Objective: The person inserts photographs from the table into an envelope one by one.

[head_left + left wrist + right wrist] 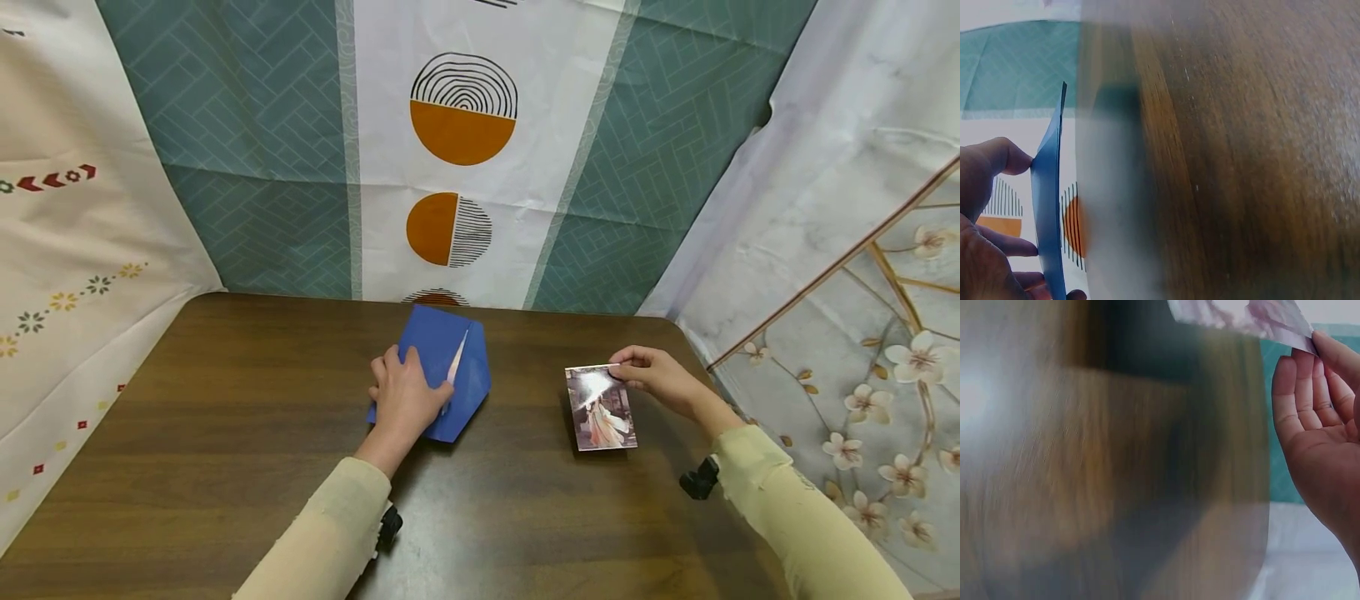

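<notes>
From the head view we see our left hand (406,398) gripping the blue envelope (442,367) mid-table (225,400), flap open; contents can't be told. Only the left wrist view shows the thumb (999,156) pinching its edge. Our right hand (654,377) pinches the photo card (600,408) by its top corner, near the table's right edge.

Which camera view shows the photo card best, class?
The head view: the whole photo card shows, pinched at its top corner by the right hand. The right wrist view catches only a blurred corner. The left wrist view shows none of it.
</notes>
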Motion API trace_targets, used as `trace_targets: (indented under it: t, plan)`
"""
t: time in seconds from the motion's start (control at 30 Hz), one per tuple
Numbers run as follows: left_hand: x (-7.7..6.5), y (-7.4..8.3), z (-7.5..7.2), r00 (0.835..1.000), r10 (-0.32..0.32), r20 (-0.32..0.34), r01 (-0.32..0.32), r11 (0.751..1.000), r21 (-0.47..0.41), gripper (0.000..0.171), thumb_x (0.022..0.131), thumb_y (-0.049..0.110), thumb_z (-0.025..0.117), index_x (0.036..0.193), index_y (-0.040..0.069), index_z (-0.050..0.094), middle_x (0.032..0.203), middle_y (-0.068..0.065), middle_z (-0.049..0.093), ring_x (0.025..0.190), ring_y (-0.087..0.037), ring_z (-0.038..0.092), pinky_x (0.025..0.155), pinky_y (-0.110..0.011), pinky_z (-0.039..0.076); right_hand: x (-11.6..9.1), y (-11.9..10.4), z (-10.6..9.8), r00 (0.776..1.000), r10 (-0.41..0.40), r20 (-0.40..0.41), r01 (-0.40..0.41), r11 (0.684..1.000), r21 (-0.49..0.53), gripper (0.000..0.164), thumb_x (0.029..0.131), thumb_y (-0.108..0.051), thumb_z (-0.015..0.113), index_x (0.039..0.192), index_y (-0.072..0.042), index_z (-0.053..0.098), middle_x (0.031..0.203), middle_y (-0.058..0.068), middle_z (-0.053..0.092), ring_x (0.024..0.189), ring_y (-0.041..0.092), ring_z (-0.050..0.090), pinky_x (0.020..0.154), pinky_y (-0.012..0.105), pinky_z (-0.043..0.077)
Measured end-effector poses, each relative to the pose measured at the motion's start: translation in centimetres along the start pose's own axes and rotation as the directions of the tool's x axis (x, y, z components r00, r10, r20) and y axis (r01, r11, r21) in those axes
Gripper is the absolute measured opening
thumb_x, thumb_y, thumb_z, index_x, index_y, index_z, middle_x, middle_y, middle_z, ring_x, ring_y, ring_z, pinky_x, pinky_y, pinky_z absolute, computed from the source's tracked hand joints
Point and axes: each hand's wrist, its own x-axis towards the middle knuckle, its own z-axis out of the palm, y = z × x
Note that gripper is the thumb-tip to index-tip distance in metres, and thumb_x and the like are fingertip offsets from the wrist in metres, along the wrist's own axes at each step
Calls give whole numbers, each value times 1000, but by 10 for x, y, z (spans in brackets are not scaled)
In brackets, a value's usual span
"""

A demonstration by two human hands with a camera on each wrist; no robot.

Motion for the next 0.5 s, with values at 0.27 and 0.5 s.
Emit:
trace_targets:
  t: [0.27, 0.5]
  plan:
    - [-2, 4, -1, 1000, 0, 0, 0, 1000, -1, 80, 90, 34, 80, 152, -8, 50, 161, -34, 33, 145, -52, 27, 100, -77, 39, 28, -12, 34, 1000, -26, -6, 27, 988, 151, 9, 105, -9, 68, 114, -6, 67, 102, -5, 70, 96, 11, 64, 90, 31, 55]
    - [-4, 6, 0, 1000, -3, -9, 3, 1000, -2, 79, 90, 34, 81, 150, -8, 51, 160, -34, 34, 144, -52, 28, 98, -76, 40, 50, -30, 75, 999, -46, -13, 47, 984, 170, 11, 102, -9, 72, 112, -5, 69, 99, -2, 72, 92, 13, 67, 86, 31, 57]
